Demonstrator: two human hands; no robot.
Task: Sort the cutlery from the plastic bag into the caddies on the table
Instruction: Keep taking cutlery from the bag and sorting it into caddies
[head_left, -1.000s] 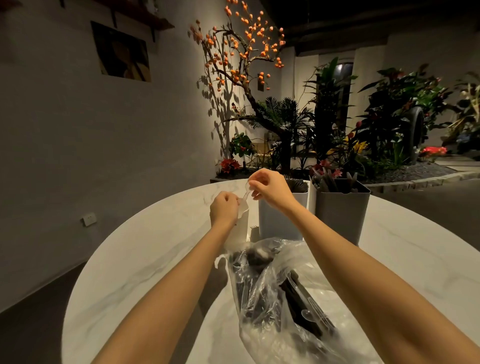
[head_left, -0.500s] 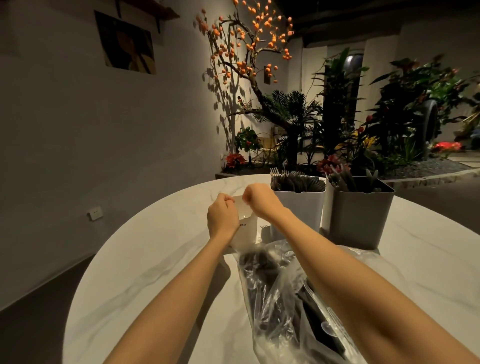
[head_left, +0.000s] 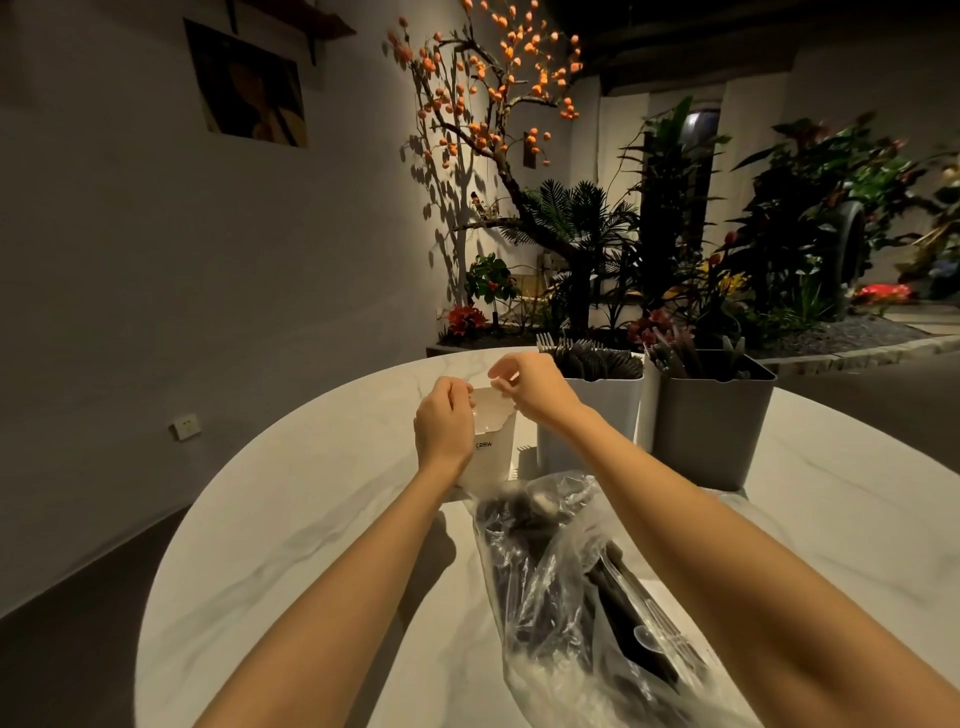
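A small white caddy (head_left: 492, 452) marked CRBW stands on the round marble table (head_left: 291, 509). My left hand (head_left: 444, 428) grips its left rim. Just above its right rim hovers my right hand (head_left: 530, 389), thumb and fingers loosely curled and apart, with nothing visible between them. A clear plastic bag (head_left: 566, 587) lies in front of the caddy between my forearms. It holds several black pieces of cutlery and a clear spoon (head_left: 647, 636).
Right of the small caddy stand a taller white caddy (head_left: 597, 415) full of dark forks and a grey caddy (head_left: 711, 431) with more cutlery. Beyond the table's far edge is a planter bed with a tree and plants. A wall runs along the left.
My right hand, which pinched a clear piece above the caddy, went down to the rim and has lifted slightly with its fingers apart. The left hand stays on the caddy.
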